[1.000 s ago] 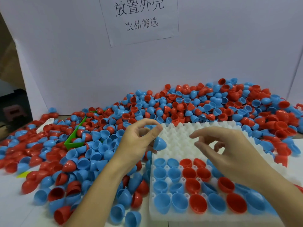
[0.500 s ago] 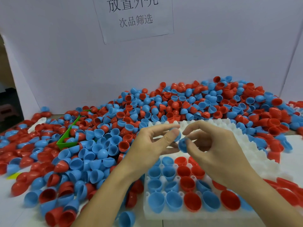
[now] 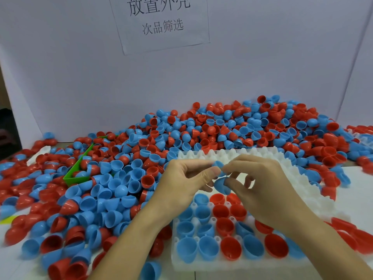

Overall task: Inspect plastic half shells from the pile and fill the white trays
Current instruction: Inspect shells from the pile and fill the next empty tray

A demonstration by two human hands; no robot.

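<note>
A big pile of red and blue half shells point(image 3: 212, 130) covers the table's back and left. A white tray point(image 3: 302, 190) lies in front of me, its near rows holding blue and red shells. Above the tray my left hand point(image 3: 181, 184) pinches a blue half shell point(image 3: 217, 164) between thumb and forefinger. My right hand point(image 3: 262, 186) meets it fingertip to fingertip and holds a second blue half shell point(image 3: 221, 185) just below. The two hands touch at the shells.
A green scoop point(image 3: 77, 176) lies half buried in the pile at the left. A white board with a paper sign point(image 3: 161, 21) stands behind the pile. Loose red shells point(image 3: 353, 233) lie to the right of the tray.
My right hand moved left to meet my left hand and took hold of a blue shell. Both hands came together above the tray.
</note>
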